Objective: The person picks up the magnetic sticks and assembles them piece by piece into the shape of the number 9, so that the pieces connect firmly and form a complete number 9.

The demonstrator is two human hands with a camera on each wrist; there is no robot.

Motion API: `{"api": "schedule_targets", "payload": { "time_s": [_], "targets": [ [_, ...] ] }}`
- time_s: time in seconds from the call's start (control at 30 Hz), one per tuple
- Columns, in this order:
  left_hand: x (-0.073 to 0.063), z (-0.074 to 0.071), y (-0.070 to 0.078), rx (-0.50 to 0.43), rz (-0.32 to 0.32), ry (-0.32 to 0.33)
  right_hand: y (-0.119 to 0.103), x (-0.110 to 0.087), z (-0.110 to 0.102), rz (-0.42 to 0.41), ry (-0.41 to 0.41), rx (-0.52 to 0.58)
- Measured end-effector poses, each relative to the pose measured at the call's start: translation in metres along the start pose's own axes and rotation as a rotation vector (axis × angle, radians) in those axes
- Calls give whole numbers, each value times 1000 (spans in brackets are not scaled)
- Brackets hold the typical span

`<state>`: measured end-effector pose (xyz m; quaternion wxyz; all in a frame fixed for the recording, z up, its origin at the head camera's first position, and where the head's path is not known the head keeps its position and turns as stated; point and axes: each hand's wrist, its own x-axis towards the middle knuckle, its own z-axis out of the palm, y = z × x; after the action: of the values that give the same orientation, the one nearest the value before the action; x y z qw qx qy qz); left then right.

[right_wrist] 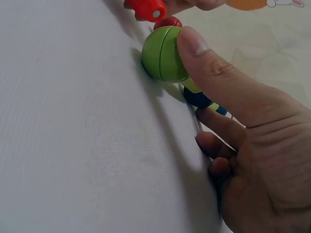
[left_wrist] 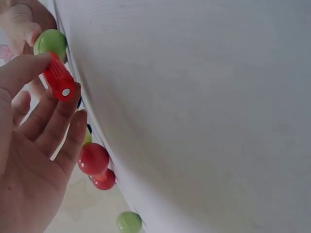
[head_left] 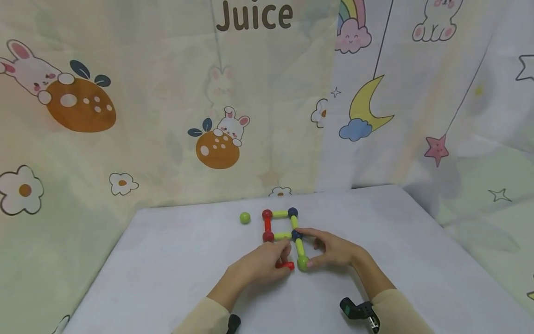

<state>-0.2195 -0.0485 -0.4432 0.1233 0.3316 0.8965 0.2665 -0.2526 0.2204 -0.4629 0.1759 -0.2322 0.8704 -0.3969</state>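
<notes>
My left hand (head_left: 259, 263) pinches a short red stick (left_wrist: 59, 80) between thumb and fingers; a pale round dot marks its end. Close to that stick lies a large green ball (right_wrist: 163, 54), joined by a yellow-green stick (head_left: 300, 247) to a blue ball (head_left: 296, 235). My right hand (head_left: 337, 250) holds this piece, thumb on the green ball and index finger at the blue one. Beyond, a square of sticks joins the near blue ball, a far blue ball (head_left: 293, 212) and two red balls (head_left: 268, 236). One side is a red stick (head_left: 267, 225); the others are yellow-green.
A loose green ball (head_left: 244, 217) lies left of the square on the white table (head_left: 179, 260). Behind the table's back edge hangs a printed curtain (head_left: 162, 116). A black wrist device (head_left: 359, 311) sits at the right sleeve.
</notes>
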Motion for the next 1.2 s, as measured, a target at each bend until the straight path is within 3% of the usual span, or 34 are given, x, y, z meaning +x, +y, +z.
{"api": "schedule_targets", "payload": {
  "time_s": [0.2,0.47,0.87,1.2],
  "targets": [
    [4,-3,1,22,-10,6,-5,3,3,46,1,47],
    [5,-1,0,41,16,12,-7,0,7,67,16,17],
    [-6,-13,-3,35,-42,32,-27,-7,3,10,24,-72],
    [-7,-41,-39,-17,-85,194,-35,-13,24,-130,81,-131]
  ]
}}
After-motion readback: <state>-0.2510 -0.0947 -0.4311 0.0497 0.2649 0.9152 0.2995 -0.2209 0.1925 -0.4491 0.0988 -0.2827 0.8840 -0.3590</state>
